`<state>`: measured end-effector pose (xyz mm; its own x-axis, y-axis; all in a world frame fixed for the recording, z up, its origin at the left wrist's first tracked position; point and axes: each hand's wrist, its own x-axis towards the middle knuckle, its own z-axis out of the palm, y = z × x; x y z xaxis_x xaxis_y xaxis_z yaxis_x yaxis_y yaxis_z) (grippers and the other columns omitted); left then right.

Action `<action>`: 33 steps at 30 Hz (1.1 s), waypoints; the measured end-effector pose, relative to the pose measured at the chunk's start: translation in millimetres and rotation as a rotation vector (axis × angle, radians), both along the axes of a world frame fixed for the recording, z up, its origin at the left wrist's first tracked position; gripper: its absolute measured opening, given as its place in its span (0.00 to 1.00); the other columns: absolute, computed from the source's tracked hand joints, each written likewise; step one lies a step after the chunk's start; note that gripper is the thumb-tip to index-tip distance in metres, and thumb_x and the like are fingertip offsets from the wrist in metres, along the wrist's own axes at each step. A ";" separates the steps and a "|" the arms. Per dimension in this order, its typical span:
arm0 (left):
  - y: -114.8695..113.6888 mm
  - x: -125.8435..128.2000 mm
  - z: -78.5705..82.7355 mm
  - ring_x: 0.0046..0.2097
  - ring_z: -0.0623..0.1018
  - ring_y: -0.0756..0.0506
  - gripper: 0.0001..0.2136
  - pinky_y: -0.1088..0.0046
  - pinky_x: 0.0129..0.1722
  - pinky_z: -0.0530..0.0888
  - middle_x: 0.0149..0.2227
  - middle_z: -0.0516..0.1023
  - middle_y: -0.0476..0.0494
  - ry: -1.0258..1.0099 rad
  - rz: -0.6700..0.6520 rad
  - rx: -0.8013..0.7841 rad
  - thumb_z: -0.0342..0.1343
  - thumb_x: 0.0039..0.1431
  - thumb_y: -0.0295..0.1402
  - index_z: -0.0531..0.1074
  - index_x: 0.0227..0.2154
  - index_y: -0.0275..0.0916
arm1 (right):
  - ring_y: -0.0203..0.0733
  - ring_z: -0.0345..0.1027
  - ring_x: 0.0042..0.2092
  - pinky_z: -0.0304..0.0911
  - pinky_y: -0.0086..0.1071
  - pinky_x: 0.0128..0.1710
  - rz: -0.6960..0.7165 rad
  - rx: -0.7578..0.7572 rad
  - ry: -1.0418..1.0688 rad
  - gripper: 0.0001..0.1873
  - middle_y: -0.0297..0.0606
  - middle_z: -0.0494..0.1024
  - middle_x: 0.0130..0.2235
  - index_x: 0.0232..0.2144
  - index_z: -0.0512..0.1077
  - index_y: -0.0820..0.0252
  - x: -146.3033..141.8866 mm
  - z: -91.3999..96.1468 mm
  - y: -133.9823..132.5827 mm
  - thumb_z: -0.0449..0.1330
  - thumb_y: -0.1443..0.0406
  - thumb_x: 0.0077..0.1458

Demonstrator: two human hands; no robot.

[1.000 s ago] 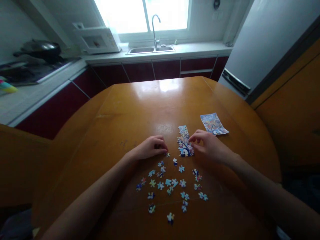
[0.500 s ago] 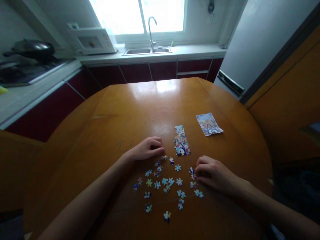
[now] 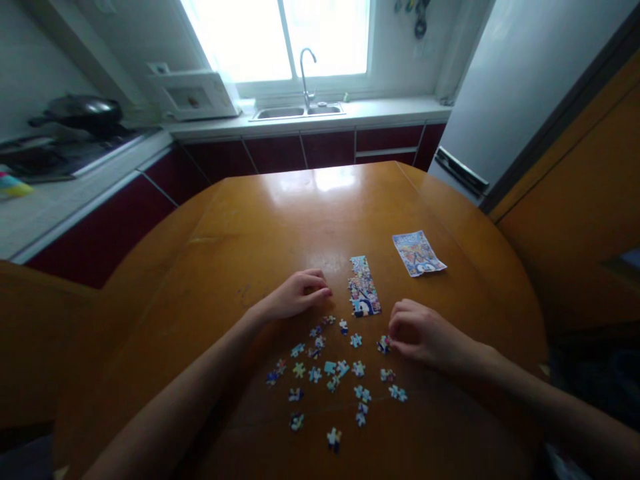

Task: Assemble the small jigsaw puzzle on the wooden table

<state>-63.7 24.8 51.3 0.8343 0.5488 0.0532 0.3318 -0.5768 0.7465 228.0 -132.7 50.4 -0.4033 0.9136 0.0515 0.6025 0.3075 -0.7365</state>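
A joined strip of puzzle pieces [image 3: 363, 288] lies on the round wooden table [image 3: 260, 227]. Several loose jigsaw pieces [image 3: 330, 370] are scattered in front of it. My left hand [image 3: 297, 295] rests on the table just left of the strip, fingers curled loosely, with nothing visible in them. My right hand [image 3: 425, 333] is to the lower right of the strip, its fingertips pinched on a loose puzzle piece [image 3: 383, 344]. A printed picture card [image 3: 418, 253] lies to the upper right of the strip.
Beyond the table runs a kitchen counter with a sink and tap [image 3: 300, 107] under a bright window. A microwave [image 3: 193, 93] and a wok on a stove [image 3: 83, 113] stand at the left. A grey fridge [image 3: 505, 87] is at the right.
My right hand moved from the right edge of the joined strip down to the loose pieces and pinched one. My left hand stayed in place.
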 end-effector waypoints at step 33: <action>5.4 31.7 -33.9 0.48 0.67 0.41 0.17 0.57 0.51 0.72 0.45 0.70 0.43 0.018 0.114 0.448 0.56 0.61 0.24 0.77 0.49 0.50 | 0.42 0.67 0.42 0.65 0.38 0.42 -0.077 0.349 0.021 0.18 0.40 0.72 0.38 0.37 0.83 0.53 -11.4 -40.5 125.5 0.56 0.77 0.56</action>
<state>-32.0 30.2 17.4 0.7728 0.5635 0.2919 0.4229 -0.8002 0.4253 216.6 -7.2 9.9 -0.3294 0.8671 0.3738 0.6193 0.4972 -0.6076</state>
